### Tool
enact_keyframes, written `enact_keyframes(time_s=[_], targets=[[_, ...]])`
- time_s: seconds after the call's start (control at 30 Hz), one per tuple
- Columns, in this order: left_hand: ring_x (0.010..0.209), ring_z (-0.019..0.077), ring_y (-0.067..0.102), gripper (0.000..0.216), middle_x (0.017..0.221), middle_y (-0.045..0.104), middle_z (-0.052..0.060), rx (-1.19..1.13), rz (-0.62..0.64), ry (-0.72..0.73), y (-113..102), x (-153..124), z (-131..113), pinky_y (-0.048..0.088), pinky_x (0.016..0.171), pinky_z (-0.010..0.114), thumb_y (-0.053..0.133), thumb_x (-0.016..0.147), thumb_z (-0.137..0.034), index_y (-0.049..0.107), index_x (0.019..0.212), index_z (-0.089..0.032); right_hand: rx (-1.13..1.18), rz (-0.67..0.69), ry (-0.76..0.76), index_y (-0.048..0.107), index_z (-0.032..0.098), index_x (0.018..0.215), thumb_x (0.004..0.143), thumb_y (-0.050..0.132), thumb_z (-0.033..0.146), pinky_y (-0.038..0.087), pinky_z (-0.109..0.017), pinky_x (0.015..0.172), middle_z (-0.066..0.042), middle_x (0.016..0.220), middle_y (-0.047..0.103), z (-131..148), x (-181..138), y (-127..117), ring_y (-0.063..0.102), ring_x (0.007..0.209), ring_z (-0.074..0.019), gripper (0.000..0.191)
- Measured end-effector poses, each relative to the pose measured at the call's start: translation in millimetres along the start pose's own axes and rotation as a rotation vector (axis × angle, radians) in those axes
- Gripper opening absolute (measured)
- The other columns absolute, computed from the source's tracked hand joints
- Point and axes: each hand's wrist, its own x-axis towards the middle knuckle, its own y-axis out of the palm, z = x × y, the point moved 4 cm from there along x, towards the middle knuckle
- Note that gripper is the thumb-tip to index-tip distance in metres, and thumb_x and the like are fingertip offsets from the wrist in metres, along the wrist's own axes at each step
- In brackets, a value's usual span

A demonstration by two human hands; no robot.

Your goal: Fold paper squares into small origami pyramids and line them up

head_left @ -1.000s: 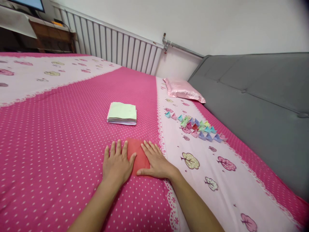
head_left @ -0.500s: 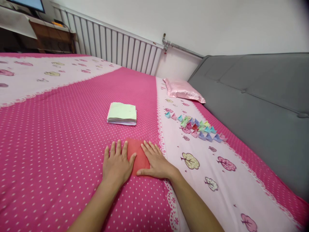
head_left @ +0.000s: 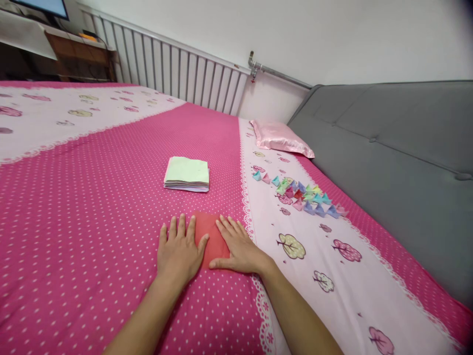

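Note:
A red sheet of paper (head_left: 211,236) lies flat on the pink dotted bedspread (head_left: 111,207). My left hand (head_left: 181,251) rests palm down over its left edge, fingers spread and pointing away from me. Over the right side of the sheet lies my right hand (head_left: 238,246), also flat, its thumb stretched left across the paper's near part. Both hands cover the sheet's side edges. Beyond them sits a stack of paper sheets (head_left: 186,172), pale green on top. To the right stand several small folded paper boats (head_left: 299,195) in many colours.
A pink satin pillow (head_left: 281,137) lies at the far right, by the grey padded headboard (head_left: 384,143). Along the back wall runs a white radiator (head_left: 177,64) with a pipe. A desk (head_left: 79,52) with a monitor (head_left: 46,7) stands at the far left.

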Motion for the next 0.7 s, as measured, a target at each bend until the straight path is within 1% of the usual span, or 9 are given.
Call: enact_keyframes(time_s=[0.2,0.3,0.37,0.4,0.47,0.53,0.57,0.63,0.7], targets=[[0.130,0.0324,0.023,0.066,0.140,0.031,0.016,-0.026,-0.009,0.007,1,0,0,0.011,0.104,0.048,0.027,0.082,-0.050,0.030,0.135,-0.011,0.034,-0.020,-0.014,0.003,0.021,0.140,0.067,0.046,0.070,0.000,-0.043,0.108,-0.005,0.148,-0.003,-2,0,1,-0.008,0.134,-0.0262,0.098],[0.130,0.0327,0.023,0.066,0.139,0.032,0.017,-0.066,-0.015,0.004,0,1,1,0.012,0.104,0.048,0.027,0.082,-0.050,0.031,0.134,-0.009,0.097,-0.033,-0.036,0.004,0.021,0.140,0.067,0.050,0.067,0.000,-0.045,0.108,-0.005,0.148,-0.002,-2,-1,0,-0.007,0.134,-0.0263,0.099],[0.129,0.0322,0.025,0.068,0.138,0.034,0.018,-0.123,-0.012,-0.010,-3,3,2,0.014,0.104,0.048,0.026,0.082,-0.051,0.031,0.134,-0.007,0.186,-0.078,-0.045,0.004,0.020,0.140,0.068,0.051,0.065,0.002,-0.044,0.108,-0.006,0.148,-0.001,-3,-1,-3,-0.005,0.134,-0.0253,0.097],[0.129,0.0317,0.026,0.068,0.138,0.035,0.019,-0.161,-0.012,-0.021,-6,4,3,0.015,0.104,0.047,0.026,0.082,-0.050,0.031,0.133,-0.005,0.245,-0.126,-0.033,0.006,0.019,0.140,0.070,0.050,0.063,0.003,-0.044,0.108,-0.007,0.148,0.001,-5,0,-6,-0.004,0.135,-0.0246,0.094],[0.126,0.0307,0.031,0.068,0.135,0.039,0.020,-0.248,-0.021,-0.045,-13,6,6,0.019,0.104,0.045,0.025,0.083,-0.049,0.034,0.131,-0.002,0.393,-0.282,0.050,0.012,0.018,0.140,0.075,0.048,0.060,0.011,-0.043,0.108,-0.009,0.147,0.010,-14,2,-12,0.007,0.135,-0.0243,0.085],[0.121,0.0306,0.039,0.066,0.128,0.046,0.021,-0.347,-0.047,-0.076,-20,8,9,0.026,0.101,0.044,0.027,0.082,-0.048,0.037,0.128,-0.001,0.564,-0.470,0.194,0.021,0.017,0.138,0.075,0.048,0.058,0.024,-0.042,0.103,-0.014,0.142,0.025,-30,3,-15,0.027,0.129,-0.0259,0.079],[0.117,0.0309,0.043,0.065,0.125,0.049,0.021,-0.402,-0.057,-0.103,-23,9,11,0.029,0.098,0.043,0.028,0.082,-0.048,0.039,0.127,-0.002,0.646,-0.547,0.264,0.026,0.017,0.136,0.074,0.051,0.057,0.032,-0.041,0.098,-0.016,0.137,0.034,-39,3,-15,0.039,0.122,-0.0265,0.079],[0.112,0.0314,0.047,0.063,0.120,0.052,0.022,-0.525,-0.076,-0.152,-25,11,16,0.034,0.095,0.043,0.030,0.082,-0.048,0.040,0.126,-0.003,0.768,-0.639,0.343,0.032,0.016,0.133,0.069,0.059,0.053,0.042,-0.039,0.087,-0.017,0.123,0.049,-54,3,-12,0.055,0.104,-0.0248,0.078],[0.112,0.0313,0.047,0.063,0.121,0.052,0.022,-0.673,-0.085,-0.182,-22,13,19,0.034,0.094,0.043,0.033,0.081,-0.048,0.041,0.125,-0.003,0.847,-0.659,0.354,0.035,0.018,0.131,0.066,0.064,0.047,0.046,-0.035,0.078,-0.013,0.109,0.058,-62,4,-8,0.060,0.088,-0.0210,0.076]])
